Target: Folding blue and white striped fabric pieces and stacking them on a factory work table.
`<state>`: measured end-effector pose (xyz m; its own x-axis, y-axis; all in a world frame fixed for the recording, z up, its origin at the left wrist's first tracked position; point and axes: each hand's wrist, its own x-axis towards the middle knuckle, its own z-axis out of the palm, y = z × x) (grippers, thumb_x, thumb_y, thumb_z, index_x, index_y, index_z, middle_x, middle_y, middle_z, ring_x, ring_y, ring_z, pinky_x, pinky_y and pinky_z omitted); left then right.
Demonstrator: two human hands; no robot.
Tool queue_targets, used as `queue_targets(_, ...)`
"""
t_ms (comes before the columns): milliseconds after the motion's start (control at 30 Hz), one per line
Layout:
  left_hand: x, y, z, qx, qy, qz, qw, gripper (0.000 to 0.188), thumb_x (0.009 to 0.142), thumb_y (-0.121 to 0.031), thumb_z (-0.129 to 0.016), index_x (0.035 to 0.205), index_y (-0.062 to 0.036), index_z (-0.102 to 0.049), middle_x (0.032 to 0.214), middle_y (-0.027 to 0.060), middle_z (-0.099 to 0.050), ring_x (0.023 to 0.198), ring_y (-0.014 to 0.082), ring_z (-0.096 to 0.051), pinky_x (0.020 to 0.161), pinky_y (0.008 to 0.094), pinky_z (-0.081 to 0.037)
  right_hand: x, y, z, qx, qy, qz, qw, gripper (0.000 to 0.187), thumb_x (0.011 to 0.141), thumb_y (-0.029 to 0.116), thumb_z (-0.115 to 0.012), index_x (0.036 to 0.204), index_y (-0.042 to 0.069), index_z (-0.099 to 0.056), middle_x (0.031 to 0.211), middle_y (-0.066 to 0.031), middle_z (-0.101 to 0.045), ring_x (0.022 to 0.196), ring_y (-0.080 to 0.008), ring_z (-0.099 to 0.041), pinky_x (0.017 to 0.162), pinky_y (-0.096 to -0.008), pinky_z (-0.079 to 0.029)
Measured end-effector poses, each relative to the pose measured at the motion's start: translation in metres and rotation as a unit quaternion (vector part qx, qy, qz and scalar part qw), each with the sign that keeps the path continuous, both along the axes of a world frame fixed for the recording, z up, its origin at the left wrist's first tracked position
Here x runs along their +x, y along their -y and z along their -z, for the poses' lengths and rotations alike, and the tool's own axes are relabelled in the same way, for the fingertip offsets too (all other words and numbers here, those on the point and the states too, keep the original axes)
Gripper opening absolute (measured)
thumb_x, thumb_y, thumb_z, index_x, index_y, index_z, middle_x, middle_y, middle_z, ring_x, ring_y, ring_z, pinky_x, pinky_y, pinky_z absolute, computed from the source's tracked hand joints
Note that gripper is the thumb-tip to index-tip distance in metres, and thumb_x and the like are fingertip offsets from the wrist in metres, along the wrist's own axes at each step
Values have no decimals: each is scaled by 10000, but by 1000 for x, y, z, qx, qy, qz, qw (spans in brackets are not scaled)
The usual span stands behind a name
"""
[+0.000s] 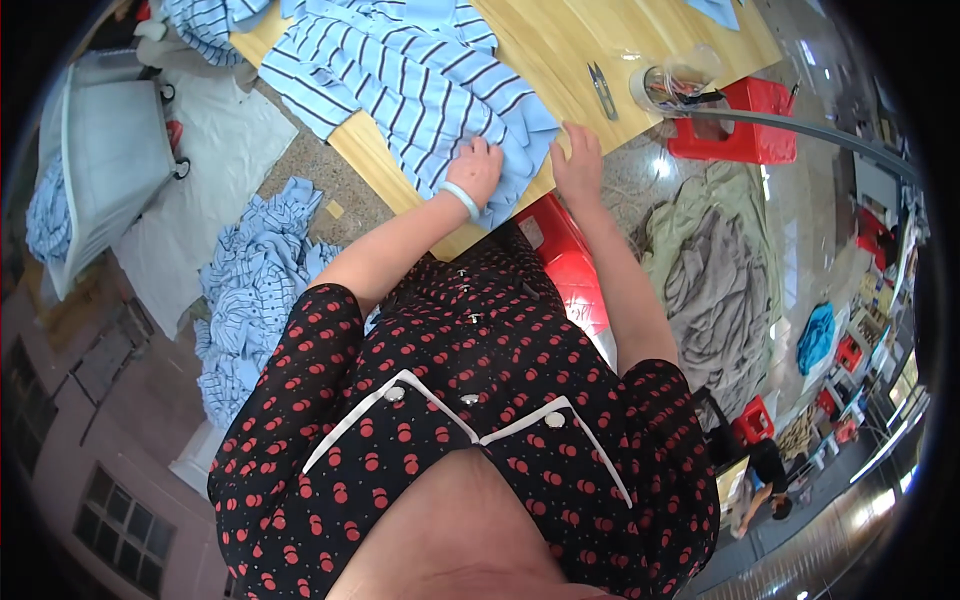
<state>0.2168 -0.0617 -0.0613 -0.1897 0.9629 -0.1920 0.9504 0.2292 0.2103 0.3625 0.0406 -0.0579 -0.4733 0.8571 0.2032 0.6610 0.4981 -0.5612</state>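
Note:
A light-blue shirt with black and white stripes [400, 95] lies spread and rumpled over the wooden table [545, 40]. On its near part rests my left hand [473, 172], fingers bent and closed on the cloth, a pale band round the wrist. My right hand [578, 168] is at the shirt's right edge by the table's rim. Its fingers are apart, and the thumb side comes close to the fabric; whether it touches I cannot tell. Thread snips [603, 92] lie on the table beyond my right hand.
A clear container with small tools [655, 88] stands near a table corner, by a red stool [745, 120]. Striped garments [255, 290] are heaped on the floor at left, near a wheeled grey bin [115, 140]. Grey cloth [725, 290] lies at right; another person [768, 475] is farther off.

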Motion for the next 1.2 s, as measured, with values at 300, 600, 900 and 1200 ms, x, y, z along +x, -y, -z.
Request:
queue_targets(300,-51,39,-63,141,308,-157,928,127,676,-127,-521,694,-14,-465,676,137,-481,627,275,-492,559,342,-392,-13,28,-56,-122,-42,-171,977,383,688,131,-582,1039,28,-469,1030,-144,-471,1006,-289,-425,861,-338,-344)
queue_targets(600,-76,77,-130,185,352,-241,885,128,724,-123,-550,740,-9,-494,683,51,-468,620,120,-444,554,245,-367,-85,56,-99,-160,-89,-328,927,601,580,-1,-536,1146,-15,-332,1106,-193,-388,1053,-336,-374,897,-369,-317)
queue_targets(900,-117,105,-165,324,242,-285,869,90,697,-93,-545,685,-11,-511,678,94,-476,548,182,-474,497,290,-384,-136,49,-134,-58,-87,-401,910,310,620,19,-511,926,60,-494,777,-148,-569,745,-316,-544,678,-402,-406)
queue_targets(1200,-15,103,-115,218,380,-200,876,202,806,-168,-420,717,-1,-492,657,198,-518,622,325,-526,538,391,-390,-154,58,-161,-92,104,-415,899,213,624,64,-491,834,49,-525,650,-214,-550,642,-377,-540,565,-447,-425)
